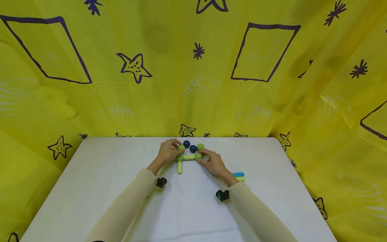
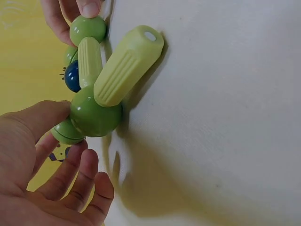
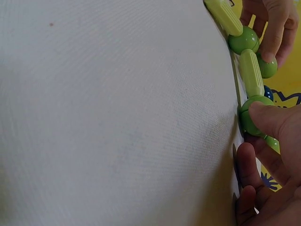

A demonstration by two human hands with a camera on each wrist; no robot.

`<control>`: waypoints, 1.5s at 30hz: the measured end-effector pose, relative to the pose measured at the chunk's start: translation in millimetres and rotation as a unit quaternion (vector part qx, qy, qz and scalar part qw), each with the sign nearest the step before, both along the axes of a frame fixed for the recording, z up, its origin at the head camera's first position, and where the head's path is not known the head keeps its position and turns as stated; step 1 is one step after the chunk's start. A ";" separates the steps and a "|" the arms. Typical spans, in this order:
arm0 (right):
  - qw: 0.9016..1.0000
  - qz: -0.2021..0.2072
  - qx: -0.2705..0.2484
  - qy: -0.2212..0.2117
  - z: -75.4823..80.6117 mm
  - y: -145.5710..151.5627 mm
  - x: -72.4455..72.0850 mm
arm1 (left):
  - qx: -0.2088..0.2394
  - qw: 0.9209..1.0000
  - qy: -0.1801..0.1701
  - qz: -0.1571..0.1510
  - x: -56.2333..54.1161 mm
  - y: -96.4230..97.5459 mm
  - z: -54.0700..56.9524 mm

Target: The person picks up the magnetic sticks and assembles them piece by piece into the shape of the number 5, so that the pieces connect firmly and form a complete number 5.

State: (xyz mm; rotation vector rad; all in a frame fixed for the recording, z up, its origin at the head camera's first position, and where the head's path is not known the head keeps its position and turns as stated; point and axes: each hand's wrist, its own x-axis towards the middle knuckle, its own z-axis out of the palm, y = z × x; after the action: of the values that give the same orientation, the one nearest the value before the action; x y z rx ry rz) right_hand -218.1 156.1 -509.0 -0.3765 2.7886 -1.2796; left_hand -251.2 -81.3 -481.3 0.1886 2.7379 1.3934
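A light-green ribbed stick [image 1: 189,157] joins two green balls, and a second light-green stick [image 2: 129,66] juts from the left-hand corner ball [image 2: 96,113] toward the near side. My left hand [image 1: 168,151] has its thumb by that corner ball and pinches another green ball [image 3: 267,66] just beyond it; whether these two balls touch is hard to tell. On the right, my right hand [image 1: 214,163] pinches the green ball [image 3: 254,115] at the stick's other end between thumb and fingers.
Two dark blue balls [image 1: 189,146] and a loose-looking green ball [image 1: 200,146] lie just beyond the joined pieces. Beside my right wrist lie a blue stick [image 1: 239,174] and a light-green stick [image 1: 240,179]. A yellow patterned curtain [image 1: 169,101] borders the white table [image 1: 121,201].
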 end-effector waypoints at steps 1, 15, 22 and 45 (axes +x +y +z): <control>1.000 0.000 0.000 0.001 -0.3 -0.5 0.1 | 0.001 1.000 0.002 -0.001 1.4 -1.5 -0.2; 1.000 -0.007 0.000 0.010 -2.4 -1.6 1.9 | 0.033 0.998 0.052 -0.010 23.7 -27.5 -1.7; 1.000 -0.011 -0.003 0.001 -2.2 -2.4 1.7 | 0.032 0.997 0.069 -0.030 40.5 -37.1 4.2; 1.000 0.013 0.002 -0.006 4.4 2.1 -2.6 | 0.023 0.987 0.076 -0.140 85.6 -40.6 -16.3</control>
State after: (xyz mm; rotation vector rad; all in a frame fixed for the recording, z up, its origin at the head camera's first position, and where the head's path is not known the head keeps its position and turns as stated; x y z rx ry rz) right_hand -220.7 158.2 -504.5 -0.4019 2.7657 -1.2665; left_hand -165.6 -121.9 -497.6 0.6803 2.6601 1.4165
